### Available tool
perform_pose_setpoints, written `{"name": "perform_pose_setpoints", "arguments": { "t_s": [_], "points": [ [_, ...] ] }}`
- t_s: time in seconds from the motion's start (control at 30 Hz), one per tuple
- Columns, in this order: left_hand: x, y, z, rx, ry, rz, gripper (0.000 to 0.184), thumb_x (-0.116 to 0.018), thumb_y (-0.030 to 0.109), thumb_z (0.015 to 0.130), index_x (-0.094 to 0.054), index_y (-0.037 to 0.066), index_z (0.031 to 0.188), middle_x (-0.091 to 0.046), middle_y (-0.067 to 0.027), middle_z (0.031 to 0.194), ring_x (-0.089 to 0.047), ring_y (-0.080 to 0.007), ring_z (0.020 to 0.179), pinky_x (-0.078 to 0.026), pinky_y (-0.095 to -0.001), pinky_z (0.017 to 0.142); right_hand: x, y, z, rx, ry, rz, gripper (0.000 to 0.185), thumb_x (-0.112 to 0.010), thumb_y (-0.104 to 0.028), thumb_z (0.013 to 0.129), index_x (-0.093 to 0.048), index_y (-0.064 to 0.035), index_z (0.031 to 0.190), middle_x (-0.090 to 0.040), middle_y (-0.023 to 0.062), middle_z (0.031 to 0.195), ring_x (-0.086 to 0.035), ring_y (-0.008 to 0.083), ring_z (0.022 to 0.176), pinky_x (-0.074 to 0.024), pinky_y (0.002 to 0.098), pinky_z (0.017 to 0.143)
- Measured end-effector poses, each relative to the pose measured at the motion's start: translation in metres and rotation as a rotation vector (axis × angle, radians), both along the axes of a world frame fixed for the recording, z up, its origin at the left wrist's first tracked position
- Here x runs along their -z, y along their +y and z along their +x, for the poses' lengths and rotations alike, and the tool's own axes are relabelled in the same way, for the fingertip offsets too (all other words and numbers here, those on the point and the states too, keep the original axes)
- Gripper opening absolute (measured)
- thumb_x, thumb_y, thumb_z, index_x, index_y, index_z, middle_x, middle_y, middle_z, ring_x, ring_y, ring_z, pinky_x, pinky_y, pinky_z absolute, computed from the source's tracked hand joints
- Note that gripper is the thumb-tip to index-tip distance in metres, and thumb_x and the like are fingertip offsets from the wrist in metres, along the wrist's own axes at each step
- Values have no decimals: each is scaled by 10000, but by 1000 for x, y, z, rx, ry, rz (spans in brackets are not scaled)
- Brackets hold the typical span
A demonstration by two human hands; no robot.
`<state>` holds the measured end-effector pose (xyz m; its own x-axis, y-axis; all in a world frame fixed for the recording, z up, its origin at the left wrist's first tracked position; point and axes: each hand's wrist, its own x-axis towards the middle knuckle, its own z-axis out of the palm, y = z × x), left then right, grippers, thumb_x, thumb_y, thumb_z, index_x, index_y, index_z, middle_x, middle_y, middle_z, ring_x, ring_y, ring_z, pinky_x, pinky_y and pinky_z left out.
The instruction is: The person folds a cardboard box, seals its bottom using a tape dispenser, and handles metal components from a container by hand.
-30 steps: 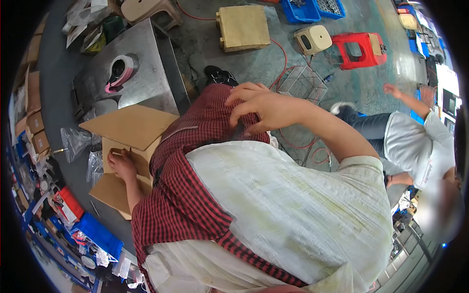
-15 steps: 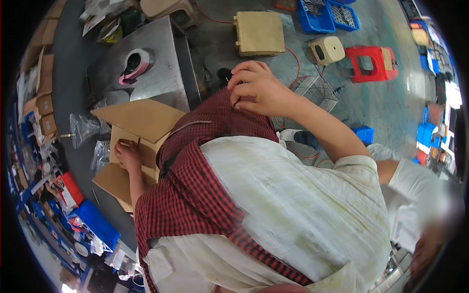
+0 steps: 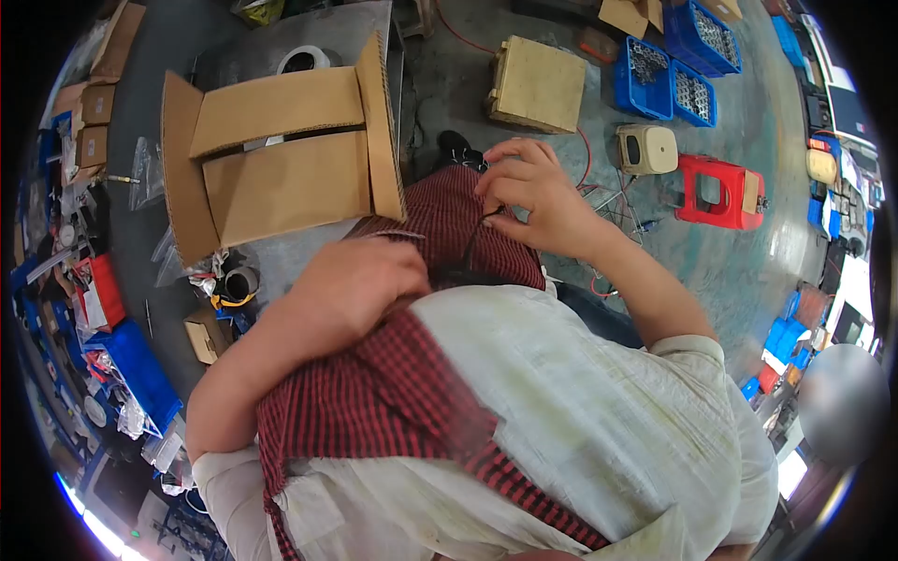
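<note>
My left hand (image 3: 360,280) is over the red-and-black checked apron (image 3: 374,402) at my waist, back of the hand up. Its fingers curl downward, and blur hides their tips. To the right, my right hand (image 3: 538,196) hangs above my lap with thumb and fingers bent together around a small dark thing (image 3: 493,215), too small to make out. An open cardboard box (image 3: 290,182) with raised flaps stands on the metal table (image 3: 360,23), beyond my left hand. Neither hand touches the box.
A roll of tape (image 3: 304,61) lies behind the box. On the floor are a yellowish box (image 3: 538,84), blue bins of metal parts (image 3: 644,84), a beige stool (image 3: 647,150) and a red stool (image 3: 718,192). A person's dark trouser leg (image 3: 599,313) shows beside me.
My left hand has left the cardboard box and come over to my apron. The box now stands on the metal table, turned. My right hand has shifted slightly right. The co-worker is mostly hidden.
</note>
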<state>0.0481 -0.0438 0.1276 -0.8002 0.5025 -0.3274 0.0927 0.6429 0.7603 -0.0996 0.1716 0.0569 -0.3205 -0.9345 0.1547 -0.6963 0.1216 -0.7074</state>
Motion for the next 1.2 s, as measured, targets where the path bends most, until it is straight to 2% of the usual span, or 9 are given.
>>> {"name": "perform_pose_setpoints", "arguments": {
  "t_s": [0.3,0.37,0.5,0.57,0.7,0.8,0.9,1.0,1.2],
  "points": [
    [-31,5,25,-106,226,-152,163,-539,140,717,-651,78,819,-545,-34,861,-569,-203,778,-485,-321,658,-17,-8,2,-30,18,14,197,-719,-61,615,-562,-99,728,-610,-11,973,-479,266,1135,-329,443,959],
    [-26,5,27,-173,175,-162,128,-581,141,734,-655,101,830,-557,-35,912,-584,-223,864,-468,-350,678,-15,-9,3,-38,7,30,194,-709,-54,620,-557,-95,734,-612,-8,965,-481,269,1133,-330,441,957],
    [-6,2,9,-365,150,-117,112,-643,204,750,-638,103,799,-567,-39,874,-589,-241,827,-466,-358,663,-8,-10,4,-17,-60,72,185,-686,-39,635,-545,-87,746,-618,2,942,-488,273,1123,-335,430,949],
    [-2,1,-4,-387,-9,-207,188,-692,279,741,-628,109,789,-579,-38,821,-595,-261,786,-465,-370,648,-7,-14,7,8,-47,59,182,-697,-59,640,-556,-90,751,-601,8,893,-496,267,1101,-337,427,943],
    [15,3,2,-106,125,-359,179,-700,279,720,-659,128,809,-602,-39,807,-609,-244,773,-473,-371,643,-11,-15,13,57,-3,38,172,-703,-76,653,-563,-89,752,-581,24,806,-512,259,1063,-340,416,936],
    [14,10,4,-122,285,-502,166,-678,272,728,-675,148,838,-623,-34,805,-616,-233,792,-477,-370,646,-14,-10,16,105,65,10,170,-699,-72,655,-560,-83,751,-580,32,775,-526,256,1040,-344,413,932],
    [33,5,6,-313,376,-424,161,-652,272,736,-686,153,838,-643,-27,795,-622,-233,790,-477,-369,648,-17,-3,18,182,63,40,156,-678,-30,650,-563,-90,737,-610,2,864,-521,246,1063,-342,419,934],
    [43,8,4,-430,395,-383,162,-643,278,736,-692,141,807,-652,-26,779,-627,-231,772,-479,-365,650,-14,4,21,247,52,2,170,-702,-72,650,-564,-73,750,-601,45,790,-544,258,1008,-353,401,929],
    [42,19,16,-470,437,-376,153,-647,279,728,-695,140,774,-649,-26,766,-628,-226,756,-486,-357,636,-3,23,38,310,-80,22,145,-691,-78,675,-574,-71,761,-604,75,912,-533,262,1018,-351,395,925]
  ]
}}
